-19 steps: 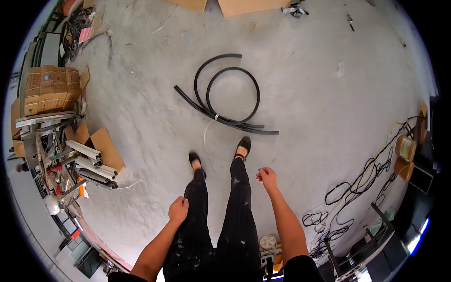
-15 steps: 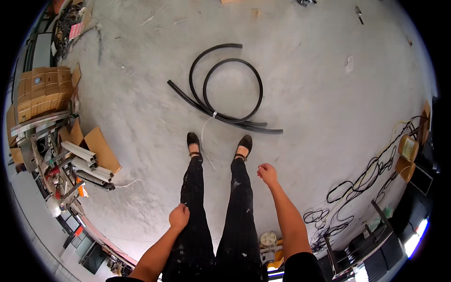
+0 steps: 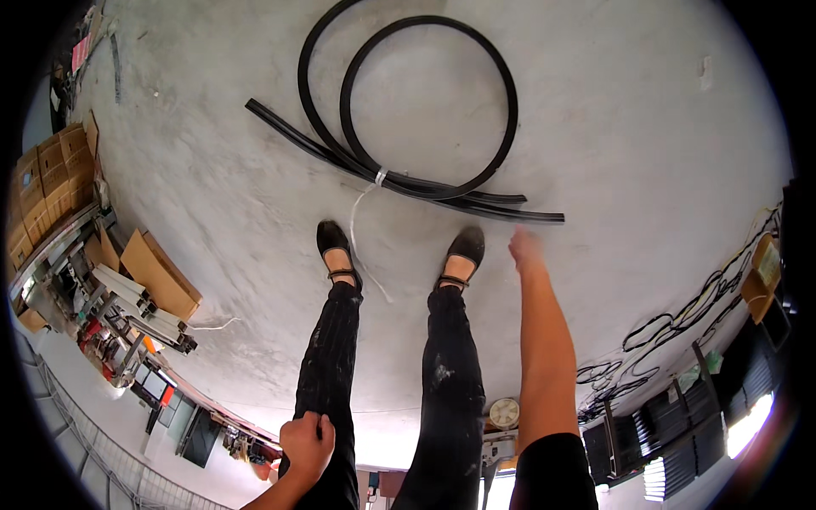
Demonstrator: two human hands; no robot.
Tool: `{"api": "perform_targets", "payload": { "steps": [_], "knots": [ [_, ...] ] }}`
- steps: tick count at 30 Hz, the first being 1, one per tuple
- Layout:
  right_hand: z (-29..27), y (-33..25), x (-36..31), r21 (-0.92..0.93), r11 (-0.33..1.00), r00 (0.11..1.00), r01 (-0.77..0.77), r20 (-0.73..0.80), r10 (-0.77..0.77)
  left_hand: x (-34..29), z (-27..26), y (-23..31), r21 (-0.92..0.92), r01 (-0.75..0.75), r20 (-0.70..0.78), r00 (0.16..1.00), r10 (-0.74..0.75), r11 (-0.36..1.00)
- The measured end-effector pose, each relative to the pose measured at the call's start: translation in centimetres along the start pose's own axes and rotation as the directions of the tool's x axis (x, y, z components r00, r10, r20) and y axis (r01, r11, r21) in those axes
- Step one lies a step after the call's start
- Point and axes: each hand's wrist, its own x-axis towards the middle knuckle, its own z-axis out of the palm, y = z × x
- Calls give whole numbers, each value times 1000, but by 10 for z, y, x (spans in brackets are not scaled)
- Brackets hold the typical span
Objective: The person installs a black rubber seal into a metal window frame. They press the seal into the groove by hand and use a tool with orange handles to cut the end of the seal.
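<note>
A coil of black rubber-like strip (image 3: 512, 110) lies on the floor ahead of my feet, its loops spread and several ends sticking out. A white tie (image 3: 381, 177) binds the strips together where they cross, and its long tail (image 3: 355, 225) trails toward my feet. Extended forward, my right hand (image 3: 527, 248) is just short of the right-hand strip ends and blurred by motion, so its fingers cannot be made out. My left hand (image 3: 308, 444) is a loose fist beside my left thigh, with nothing visible in it.
Cardboard boxes (image 3: 53, 178) and an open carton flap (image 3: 161, 274) stand at the left beside metal profiles (image 3: 136, 297). Tangled cables (image 3: 671, 327) spread over the floor at the right. A round pale object (image 3: 504, 413) is behind my right leg.
My view has come closer to the coil, which now looks larger. My right hand has moved forward toward the strip ends; my left hand stays low by the thigh.
</note>
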Motion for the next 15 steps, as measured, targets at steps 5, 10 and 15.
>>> {"api": "perform_targets", "payload": {
  "steps": [5, 10, 15],
  "knots": [
    [31, -37, 7, 481, 873, 991, -86, -52, 126, 10, 2, -4, 39, -20, 6, 1000, 19, 999],
    [54, -100, -99, -70, 730, 720, 680, -123, -683, 9, 1, 3, 34, -62, 27, 998, 61, 998],
    [71, -139, -301, -327, 134, 209, 935, 208, -956, -5, 24, -30, 115, -149, -74, 985, 158, 982]
  ]
}}
